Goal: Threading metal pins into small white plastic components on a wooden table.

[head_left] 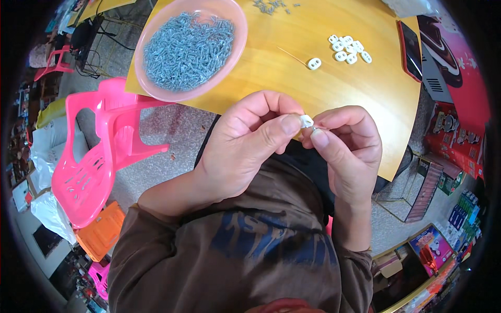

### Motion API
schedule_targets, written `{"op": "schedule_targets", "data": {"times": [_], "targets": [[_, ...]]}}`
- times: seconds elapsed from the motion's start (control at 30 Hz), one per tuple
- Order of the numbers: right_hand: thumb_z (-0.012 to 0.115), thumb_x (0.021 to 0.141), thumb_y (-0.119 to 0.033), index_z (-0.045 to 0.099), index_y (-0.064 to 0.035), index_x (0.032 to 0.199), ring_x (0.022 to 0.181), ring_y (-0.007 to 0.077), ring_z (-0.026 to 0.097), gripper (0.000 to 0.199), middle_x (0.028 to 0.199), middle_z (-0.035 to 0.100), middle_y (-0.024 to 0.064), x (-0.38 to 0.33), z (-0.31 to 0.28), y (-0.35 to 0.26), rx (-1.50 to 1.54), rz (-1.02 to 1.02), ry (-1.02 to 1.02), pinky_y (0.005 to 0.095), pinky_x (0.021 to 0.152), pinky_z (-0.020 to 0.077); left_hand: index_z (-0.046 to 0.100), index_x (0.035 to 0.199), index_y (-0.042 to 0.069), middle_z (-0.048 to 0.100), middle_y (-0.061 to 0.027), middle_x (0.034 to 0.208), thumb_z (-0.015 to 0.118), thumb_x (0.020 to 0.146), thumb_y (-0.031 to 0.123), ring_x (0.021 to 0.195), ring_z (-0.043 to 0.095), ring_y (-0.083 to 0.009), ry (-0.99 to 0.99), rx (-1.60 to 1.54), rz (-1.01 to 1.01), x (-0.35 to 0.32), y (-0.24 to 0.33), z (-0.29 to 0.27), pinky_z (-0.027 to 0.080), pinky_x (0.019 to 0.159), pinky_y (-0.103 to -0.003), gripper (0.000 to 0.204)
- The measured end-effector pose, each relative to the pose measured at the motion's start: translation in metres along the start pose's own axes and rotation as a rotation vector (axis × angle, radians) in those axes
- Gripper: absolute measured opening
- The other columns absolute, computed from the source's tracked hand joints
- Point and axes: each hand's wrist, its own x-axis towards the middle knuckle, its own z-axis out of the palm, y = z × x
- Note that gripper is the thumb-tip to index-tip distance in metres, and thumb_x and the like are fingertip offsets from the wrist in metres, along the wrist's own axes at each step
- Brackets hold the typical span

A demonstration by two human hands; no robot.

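My left hand (242, 143) pinches a small white oval plastic piece (306, 121) with a hole between thumb and forefinger, just over the table's near edge. Close against it, the thumb and forefinger of my right hand (350, 148) are pressed together on a tiny metallic part (313, 128), mostly hidden by the fingertips. Beyond my hands, a similar white two-holed piece (314, 63) lies beside a thin stick (292, 56). Several more white two-holed pieces (351, 49) form a loose group farther right.
A pink bowl (241, 31) full of small silvery coiled parts (188, 52) stands at the table's left. Small grey metal parts (271, 6) lie at the far edge. A red-edged phone (410, 51) rests at the right. A pink chair (107, 151) stands on the left.
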Motion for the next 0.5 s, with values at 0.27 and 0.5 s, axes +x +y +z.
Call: {"op": "schedule_targets", "data": {"times": [0.27,0.5], "targets": [[0.057,0.079,0.002,0.051,0.0015,0.088,0.073,0.0115,0.056,0.011,0.08,0.058,0.0077,-0.004,0.001,0.001,0.077,0.03,-0.026,0.0222,0.068,0.046,0.05,0.099,0.001,0.05,-0.0015,0.082,0.049,0.085,0.007,0.066,0.044,-0.0055,-0.092,0.177,0.084,-0.006,0.0,0.001,0.037,0.058,-0.016,0.015],[0.057,0.079,0.002,0.052,0.0011,0.087,0.072,0.0105,0.056,0.01,0.079,0.058,0.0072,-0.008,0.001,0.0,0.095,0.092,-0.008,0.0212,0.068,0.0459,0.053,0.095,0.0,0.057,-0.0089,0.086,0.055,0.08,0.0,0.075,0.057,-0.0151,-0.184,0.804,0.575,-0.003,-0.002,-0.017,0.045,0.065,-0.024,0.015]]}}
